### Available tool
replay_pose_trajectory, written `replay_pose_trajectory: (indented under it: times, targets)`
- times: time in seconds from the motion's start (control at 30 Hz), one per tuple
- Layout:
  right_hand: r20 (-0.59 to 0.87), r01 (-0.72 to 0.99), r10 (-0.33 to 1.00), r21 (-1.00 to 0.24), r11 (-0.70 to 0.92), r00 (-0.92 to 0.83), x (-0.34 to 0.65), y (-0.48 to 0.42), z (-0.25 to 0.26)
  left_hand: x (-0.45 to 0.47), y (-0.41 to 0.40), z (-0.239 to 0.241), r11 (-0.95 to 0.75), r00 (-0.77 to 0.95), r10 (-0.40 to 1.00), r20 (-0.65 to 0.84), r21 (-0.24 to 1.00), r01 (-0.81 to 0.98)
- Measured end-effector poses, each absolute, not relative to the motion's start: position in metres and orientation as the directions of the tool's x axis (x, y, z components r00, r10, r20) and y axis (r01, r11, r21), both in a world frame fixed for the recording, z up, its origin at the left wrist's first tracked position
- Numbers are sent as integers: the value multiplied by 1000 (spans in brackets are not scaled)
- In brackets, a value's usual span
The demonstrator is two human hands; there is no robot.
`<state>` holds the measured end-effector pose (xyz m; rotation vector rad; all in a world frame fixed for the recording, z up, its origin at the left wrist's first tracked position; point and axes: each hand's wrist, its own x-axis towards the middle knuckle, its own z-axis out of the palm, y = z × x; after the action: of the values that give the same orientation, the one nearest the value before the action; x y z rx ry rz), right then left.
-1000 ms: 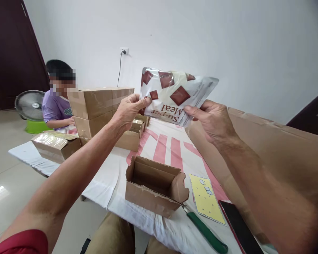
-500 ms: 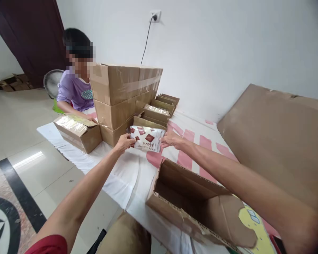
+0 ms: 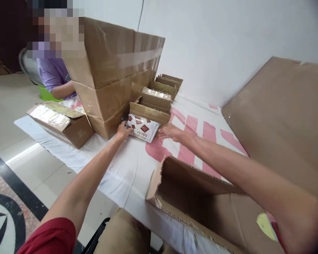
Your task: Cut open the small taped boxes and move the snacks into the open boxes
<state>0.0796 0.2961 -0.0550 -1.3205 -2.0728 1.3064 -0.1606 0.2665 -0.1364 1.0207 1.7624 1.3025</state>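
Note:
A white packet with dark red diamonds and "Super Meal" lettering (image 3: 143, 128) is low over the cloth, in front of a row of open cardboard boxes. Gripping its left edge is my left hand (image 3: 124, 131), thumb on top and fingers mostly hidden behind. My right hand (image 3: 172, 132) is just off the packet's right edge, fingers loosely bent and seemingly apart from it. Closest to the packet is an open carton (image 3: 151, 113). Nearer to me, under my right forearm, stands a larger open cardboard box (image 3: 196, 197) with bare inner walls.
Taped cartons (image 3: 108, 53) are stacked on the left of the cloth-covered table (image 3: 113, 176). An open carton with shiny packs (image 3: 53, 114) sits by the left edge. Behind the stack is a person in a purple shirt (image 3: 51, 72). A large cardboard sheet (image 3: 281, 116) leans at right.
The packet has been lowered and tilted toward the nearest open carton. My right hand has come off its right edge, while my left keeps hold. The view has dipped and moved closer.

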Motion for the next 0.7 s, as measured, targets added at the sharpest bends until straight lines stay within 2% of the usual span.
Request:
replay_pose_trajectory:
  times: [0.07,0.13,0.2,0.27,0.33,0.43,0.53,0.7]
  targets:
    - [-119,529,861,-827,189,-494,110,279,-27,-155,243,-125,164,-446,894,-49,961,222]
    - [-47,537,875,-805,252,-481,156,252,3,-151,206,-112,119,-383,924,-7,956,268]
    - [34,558,883,-763,326,-469,214,211,25,-148,157,-100,3,-179,982,56,949,315]
    - [159,597,861,-660,456,-483,275,159,28,-143,103,-92,-107,64,994,92,941,320]
    - [212,613,888,-657,439,-409,327,102,12,-134,56,-90,-199,175,973,152,936,291]
    - [179,636,912,-667,388,-369,364,30,-28,-110,13,-93,-301,186,947,261,924,237]
    - [186,690,922,-617,378,-339,349,-12,-59,-76,1,-92,-369,138,928,345,902,223]
    - [324,714,907,-565,414,-269,291,-25,-84,-36,3,-85,-325,-52,939,340,927,187]
